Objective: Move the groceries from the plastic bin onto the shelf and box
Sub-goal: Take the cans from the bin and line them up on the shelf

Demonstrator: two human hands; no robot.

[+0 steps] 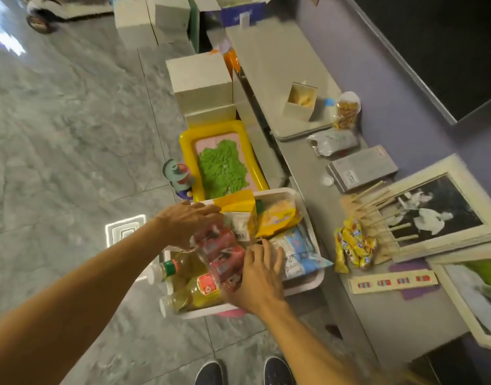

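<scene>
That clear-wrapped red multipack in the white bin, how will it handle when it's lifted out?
Likely heavy for its size: the red multipack bundles several units, and both the left hand and right hand are on it. Its glossy wrap looks slippery and may flex between units. The oil bottles beside it lie on their sides and could roll once it's lifted.

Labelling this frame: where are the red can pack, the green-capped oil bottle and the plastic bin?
red can pack (225, 262), head view, middle can.
green-capped oil bottle (187, 263), head view, its shoulder.
plastic bin (302, 287), head view, right rim.
</scene>
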